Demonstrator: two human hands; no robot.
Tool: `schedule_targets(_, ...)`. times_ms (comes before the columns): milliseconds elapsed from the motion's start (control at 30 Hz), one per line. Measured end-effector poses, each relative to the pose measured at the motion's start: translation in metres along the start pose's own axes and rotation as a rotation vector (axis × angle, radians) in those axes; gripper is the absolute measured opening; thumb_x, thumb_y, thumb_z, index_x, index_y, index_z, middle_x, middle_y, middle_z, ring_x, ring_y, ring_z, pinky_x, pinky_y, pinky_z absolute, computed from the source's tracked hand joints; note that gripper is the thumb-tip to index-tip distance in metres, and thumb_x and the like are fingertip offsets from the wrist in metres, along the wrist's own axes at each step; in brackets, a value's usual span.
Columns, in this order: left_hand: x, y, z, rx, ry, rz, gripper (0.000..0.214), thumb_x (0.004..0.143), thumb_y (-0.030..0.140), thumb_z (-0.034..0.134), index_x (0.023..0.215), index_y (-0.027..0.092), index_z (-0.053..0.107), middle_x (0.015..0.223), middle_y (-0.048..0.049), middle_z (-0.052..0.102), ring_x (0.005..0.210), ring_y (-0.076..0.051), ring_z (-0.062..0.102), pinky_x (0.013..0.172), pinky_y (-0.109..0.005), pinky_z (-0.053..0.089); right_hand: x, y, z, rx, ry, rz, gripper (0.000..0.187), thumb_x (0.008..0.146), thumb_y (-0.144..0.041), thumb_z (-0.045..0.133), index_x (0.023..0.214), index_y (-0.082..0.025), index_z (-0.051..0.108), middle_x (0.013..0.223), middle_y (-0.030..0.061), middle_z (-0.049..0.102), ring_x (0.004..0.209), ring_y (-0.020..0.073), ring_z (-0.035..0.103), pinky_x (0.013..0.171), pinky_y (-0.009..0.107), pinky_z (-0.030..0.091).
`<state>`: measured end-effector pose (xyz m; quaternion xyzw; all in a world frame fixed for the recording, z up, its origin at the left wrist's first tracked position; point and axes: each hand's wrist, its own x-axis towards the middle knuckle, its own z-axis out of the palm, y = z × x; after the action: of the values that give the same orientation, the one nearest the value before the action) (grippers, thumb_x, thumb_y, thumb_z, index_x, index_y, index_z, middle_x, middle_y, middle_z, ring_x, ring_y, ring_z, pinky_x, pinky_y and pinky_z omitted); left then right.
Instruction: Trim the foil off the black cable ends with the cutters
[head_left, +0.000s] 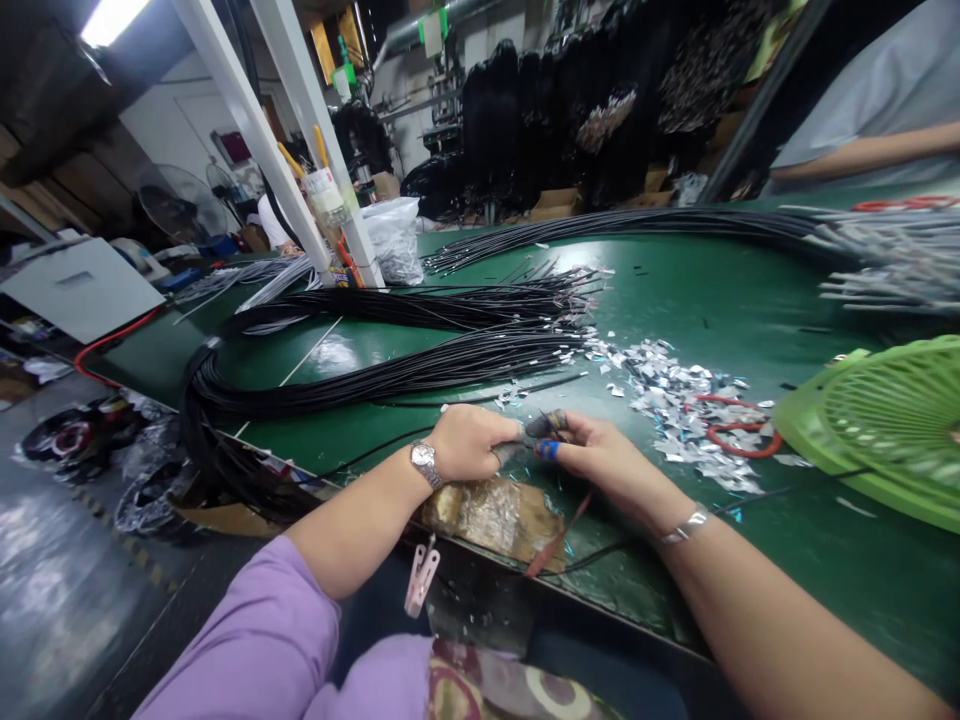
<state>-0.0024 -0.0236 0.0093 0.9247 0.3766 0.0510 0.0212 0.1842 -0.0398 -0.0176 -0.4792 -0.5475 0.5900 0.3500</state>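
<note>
Both hands at the near edge of the green table (660, 285), working on one dark strand (531, 441) held between their fingertips. Left hand (466, 445): fingers curled in, thumb and forefinger apparently pinching the strand, tips wrapped in grey. Right hand (592, 450): thumb and fingers brought together on the same strand from the right, blue wrap on the thumb. What exactly lies between the tips is too small and blurred to tell.

Location of work: just beyond a taped cardboard piece (495, 515) at the near edge. Loose black cable lies to the left and right of the hands; cannot tell whether it is the held strand.

Surroundings: a looped bundle of black cables (405, 375) to the left, its two runs of ends pointing right; foil-like scraps (694, 400) heaped beyond the right hand, with red bands (742, 440) among them; a green slotted basket (885, 420) at the right.

Step in hand, judged: close fingertip handling of a single strand, apart from the bundle. Next move, judged: calls for a steady left pinch and fine control from the right — both grips being small, a slip seems the main risk.
</note>
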Motion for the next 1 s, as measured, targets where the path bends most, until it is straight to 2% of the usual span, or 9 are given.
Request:
schedule_targets(100,0.0,-0.001,0.001,-0.018,0.007,0.072,0.013,0.077,0.026,0.054,0.077,0.02,0.065,0.071,-0.0012,0.066,0.07,-0.016,0.061,0.056,-0.027,0.032,0.0,0.001,-0.003,0.02,-0.073,0.023,0.032,0.056,-0.034,0.071,0.08,-0.019,0.057,0.069,-0.0009,0.062,0.062,0.0133,0.053,0.057,0.026,0.04)
schedule_targets(200,0.0,-0.002,0.002,-0.038,0.016,0.101,0.013,0.075,0.027,0.055,0.076,0.02,0.066,0.071,-0.0007,0.067,0.069,-0.015,0.06,0.055,-0.027,0.03,0.001,0.002,-0.005,0.023,-0.087,0.022,0.029,0.054,-0.03,0.072,0.077,-0.018,0.058,0.069,-0.0007,0.062,0.064,0.0126,0.053,0.057,0.024,0.039)
schedule_targets(400,-0.001,-0.007,0.004,-0.146,0.024,0.132,0.014,0.076,0.029,0.058,0.081,0.02,0.068,0.069,0.0006,0.066,0.064,-0.012,0.057,0.054,-0.025,0.029,0.001,0.005,-0.008,0.105,-0.146,0.116,0.03,0.051,-0.03,0.074,0.071,-0.019,0.055,0.054,-0.0072,0.047,0.043,0.0048,0.031,0.041,0.021,0.018)
schedule_targets(600,-0.001,-0.008,0.009,-0.196,0.052,0.211,0.013,0.076,0.029,0.06,0.072,0.018,0.065,0.066,-0.0009,0.064,0.063,-0.012,0.056,0.056,-0.024,0.031,-0.001,0.006,-0.008,0.211,-0.213,0.158,0.035,0.047,-0.03,0.078,0.067,-0.018,0.052,0.053,-0.0075,0.043,0.043,0.004,0.028,0.04,0.021,0.015)
schedule_targets(700,-0.001,-0.008,0.01,-0.233,0.073,0.215,0.014,0.076,0.03,0.06,0.073,0.018,0.065,0.066,-0.0023,0.064,0.065,-0.014,0.057,0.057,-0.025,0.032,-0.002,0.006,-0.004,0.212,-0.217,0.114,0.038,0.049,-0.035,0.08,0.067,-0.019,0.05,0.054,-0.0075,0.042,0.044,0.0043,0.028,0.041,0.021,0.017)
schedule_targets(767,-0.001,-0.008,0.009,-0.287,0.07,0.174,0.015,0.077,0.031,0.061,0.074,0.017,0.065,0.066,-0.0028,0.063,0.064,-0.014,0.058,0.057,-0.024,0.033,-0.001,0.006,-0.001,0.187,-0.178,0.05,0.039,0.052,-0.039,0.079,0.069,-0.019,0.05,0.056,-0.0072,0.042,0.045,0.005,0.029,0.041,0.021,0.02)
schedule_targets(833,0.0,-0.008,0.009,-0.414,0.053,0.086,0.016,0.078,0.032,0.061,0.073,0.017,0.063,0.063,-0.0022,0.062,0.061,-0.013,0.056,0.056,-0.023,0.034,0.001,0.006,0.002,0.128,-0.082,-0.025,0.038,0.057,-0.044,0.076,0.072,-0.02,0.05,0.057,-0.0068,0.043,0.046,0.0066,0.031,0.042,0.022,0.023)
schedule_targets(933,0.001,-0.007,0.009,-0.806,-0.024,-0.139,0.023,0.082,0.038,0.058,0.074,0.016,0.057,0.055,0.001,0.057,0.048,-0.009,0.05,0.05,-0.021,0.036,0.006,0.008,0.002,-0.025,0.147,-0.161,0.036,0.062,-0.049,0.07,0.075,-0.021,0.052,0.059,-0.0036,0.049,0.053,0.0117,0.042,0.048,0.025,0.035)
schedule_targets(1000,0.004,-0.006,0.009,-1.076,-0.063,-0.311,0.029,0.084,0.043,0.056,0.075,0.016,0.053,0.049,0.0038,0.052,0.039,-0.007,0.044,0.043,-0.019,0.034,0.009,0.009,0.001,-0.151,0.242,-0.24,0.032,0.067,-0.051,0.064,0.074,-0.022,0.053,0.063,-0.0001,0.056,0.06,0.0161,0.051,0.056,0.028,0.042)
